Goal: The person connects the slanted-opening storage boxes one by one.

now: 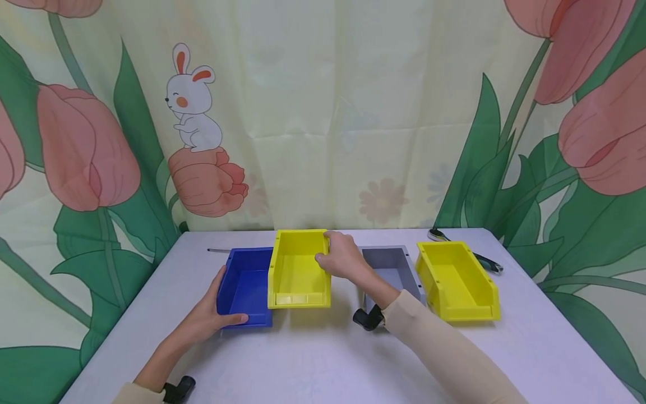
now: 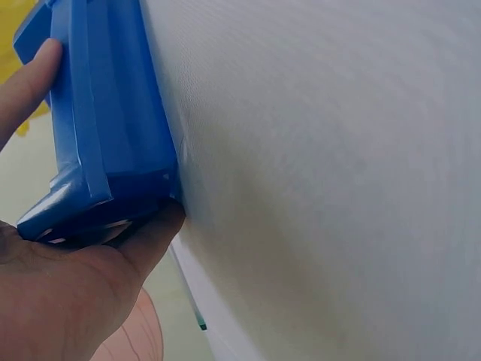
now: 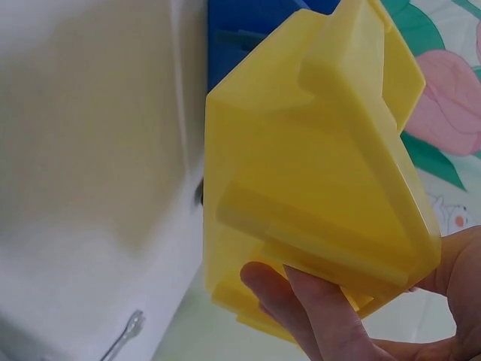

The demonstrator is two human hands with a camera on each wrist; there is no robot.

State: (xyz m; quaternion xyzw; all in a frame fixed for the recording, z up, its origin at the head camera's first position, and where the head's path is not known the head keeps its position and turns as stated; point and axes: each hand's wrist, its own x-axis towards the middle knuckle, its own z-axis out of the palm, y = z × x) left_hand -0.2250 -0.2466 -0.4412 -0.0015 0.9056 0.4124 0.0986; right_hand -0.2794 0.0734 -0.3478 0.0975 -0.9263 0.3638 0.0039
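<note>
Blue bin (image 1: 245,287) gripped at its near-left corner by left hand (image 1: 208,317), yellow bin (image 1: 299,269) beside it clasped at its far-right corner by right hand (image 1: 342,257), both mid-tabletop (image 1: 323,359), nearer the far edge.

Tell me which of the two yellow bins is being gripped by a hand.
The yellow bin beside the blue bin: the right hand grips its far right corner. The other yellow bin, at the row's right end, is untouched.
</note>
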